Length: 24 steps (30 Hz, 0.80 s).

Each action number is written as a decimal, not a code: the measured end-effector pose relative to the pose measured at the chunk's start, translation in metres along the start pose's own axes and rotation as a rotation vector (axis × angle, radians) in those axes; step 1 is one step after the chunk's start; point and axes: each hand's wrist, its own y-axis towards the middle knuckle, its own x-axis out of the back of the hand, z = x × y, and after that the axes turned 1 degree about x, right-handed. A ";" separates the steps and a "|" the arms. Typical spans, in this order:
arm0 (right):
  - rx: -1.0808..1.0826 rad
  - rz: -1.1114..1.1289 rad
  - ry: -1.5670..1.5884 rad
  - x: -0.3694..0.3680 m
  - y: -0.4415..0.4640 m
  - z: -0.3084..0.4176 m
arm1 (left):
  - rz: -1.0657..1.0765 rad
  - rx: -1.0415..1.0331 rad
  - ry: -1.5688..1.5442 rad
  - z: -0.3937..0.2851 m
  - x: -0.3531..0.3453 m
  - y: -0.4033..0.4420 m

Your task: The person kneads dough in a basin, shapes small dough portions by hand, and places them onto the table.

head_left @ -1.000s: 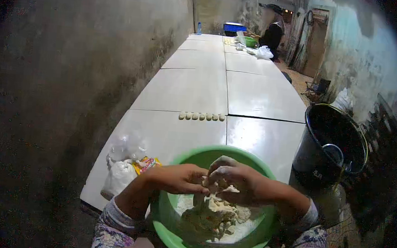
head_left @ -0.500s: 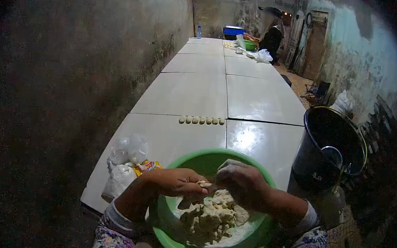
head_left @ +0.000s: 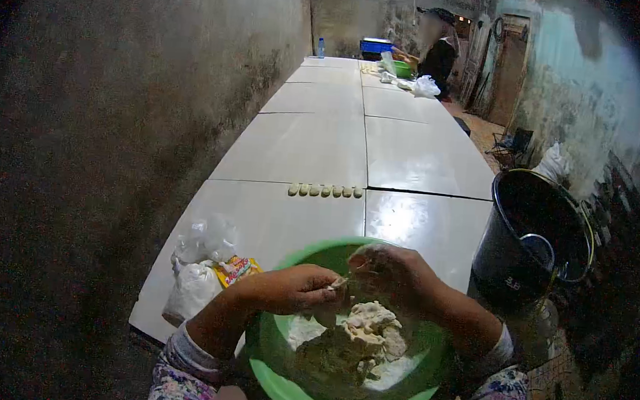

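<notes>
A round green plastic basin [head_left: 275, 392] holds lumpy pale dough [head_left: 374, 328] and white powder. Above the basin, the left hand [head_left: 294, 288] pinches a small whitish scrap [head_left: 338, 283], apparently dough; the right hand [head_left: 396, 277] curls apart from it, its grip too blurred to tell. Left of the basin sit a clear plastic bag of white powder [head_left: 194, 289] and a yellow-and-red packet [head_left: 238, 269]; right, a tall black bucket [head_left: 510, 252]. Beyond it, seven small oval dough pieces [head_left: 326, 191] line the white tiled desk [head_left: 286, 148].
</notes>
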 end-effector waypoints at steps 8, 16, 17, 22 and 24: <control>0.310 -0.028 -0.490 -0.002 -0.005 0.007 | 0.063 -0.086 -0.004 -0.010 0.000 -0.003; 0.241 0.181 -0.206 -0.006 -0.002 0.019 | 0.087 -0.158 -0.004 0.014 0.000 -0.002; 0.238 0.212 -0.210 -0.005 -0.001 0.017 | 0.139 -0.107 -0.045 0.014 0.000 -0.003; 0.273 0.212 -0.498 -0.006 -0.007 0.031 | 0.217 -0.001 -0.027 -0.007 -0.001 -0.005; 0.246 0.218 -0.552 -0.006 -0.006 0.033 | 0.204 -0.018 0.040 -0.005 0.000 -0.004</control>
